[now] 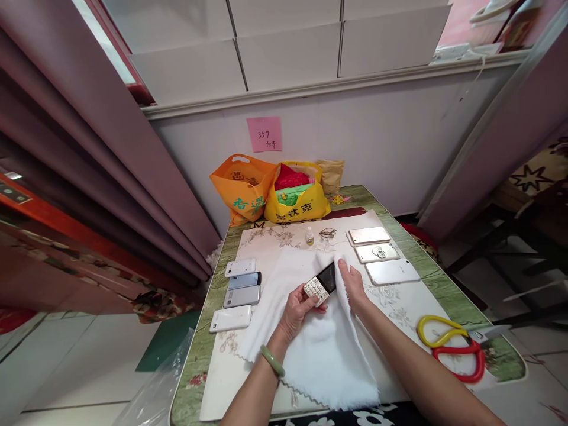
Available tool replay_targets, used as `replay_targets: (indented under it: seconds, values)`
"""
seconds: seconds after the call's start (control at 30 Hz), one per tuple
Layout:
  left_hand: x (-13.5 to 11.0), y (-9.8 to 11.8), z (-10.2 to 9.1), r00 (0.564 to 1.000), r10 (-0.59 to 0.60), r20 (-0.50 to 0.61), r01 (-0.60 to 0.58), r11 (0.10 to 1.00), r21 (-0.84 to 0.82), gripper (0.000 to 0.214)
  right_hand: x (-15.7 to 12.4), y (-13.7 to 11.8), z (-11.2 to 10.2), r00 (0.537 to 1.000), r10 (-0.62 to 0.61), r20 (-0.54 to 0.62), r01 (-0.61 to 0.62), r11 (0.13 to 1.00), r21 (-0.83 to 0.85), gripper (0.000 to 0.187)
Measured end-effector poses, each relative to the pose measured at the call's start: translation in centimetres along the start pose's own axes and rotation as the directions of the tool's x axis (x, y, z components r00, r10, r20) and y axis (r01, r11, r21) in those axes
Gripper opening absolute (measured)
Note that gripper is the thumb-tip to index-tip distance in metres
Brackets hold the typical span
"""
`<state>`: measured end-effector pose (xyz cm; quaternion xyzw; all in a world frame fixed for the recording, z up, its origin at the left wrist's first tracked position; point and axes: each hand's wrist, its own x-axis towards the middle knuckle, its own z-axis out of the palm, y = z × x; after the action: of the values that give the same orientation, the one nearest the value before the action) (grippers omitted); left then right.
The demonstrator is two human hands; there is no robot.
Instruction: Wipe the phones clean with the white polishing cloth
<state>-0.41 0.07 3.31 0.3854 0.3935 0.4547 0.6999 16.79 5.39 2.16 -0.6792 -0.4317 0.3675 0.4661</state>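
Note:
My left hand [298,309] grips the lower end of a keypad mobile phone [318,287], which has light keys and a dark screen. The phone is tilted above a white cloth [310,355] spread over the table mat. My right hand [352,281] is closed on a fold of that cloth, pressed against the upper end of the phone. Part of the phone's top edge is hidden by the cloth. A green bangle [272,360] circles my left wrist.
Several phones [231,318] lie in a column at the left. Three more phones [393,271] lie at the right, near large scissors [459,346]. Behind are a small bottle [309,236], a wire bundle [328,233], an orange bag [244,186] and a filled yellow bag [297,212].

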Motion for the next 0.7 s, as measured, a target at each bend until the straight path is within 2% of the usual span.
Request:
replay_targets:
  seconds: [0.13, 0.33, 0.43, 0.57, 0.7]
  values:
    - [0.2, -0.2, 0.0, 0.999, -0.03, -0.017, 0.03, 0.999, -0.012, 0.047, 0.2, 0.3, -0.4, 1.0, 0.021, 0.022, -0.02, 0.999, -0.03, 0.055]
    - [0.3, -0.2, 0.0, 0.997, -0.034, -0.062, 0.032, 0.999, -0.041, 0.046, 0.0, 0.1, -0.1, 0.995, -0.102, -0.009, 0.1, 0.988, -0.115, 0.045]
    - [0.2, 0.0, 0.0, 0.995, -0.03, -0.092, 0.024, 0.998, -0.06, 0.045, 0.5, 0.2, -0.4, 0.992, -0.122, -0.033, 0.118, 0.986, -0.115, 0.049]
    - [0.1, 0.0, -0.1, 0.99, 0.011, -0.139, -0.024, 0.996, -0.091, 0.041, 2.0, 0.6, -1.9, 0.991, -0.103, -0.083, 0.096, 0.992, -0.086, 0.061]
    - [0.2, -0.6, 0.2, 0.981, 0.043, -0.189, -0.042, 0.999, 0.007, 0.041, 2.6, 0.7, -2.8, 0.986, -0.125, -0.112, 0.118, 0.991, -0.07, 0.066]
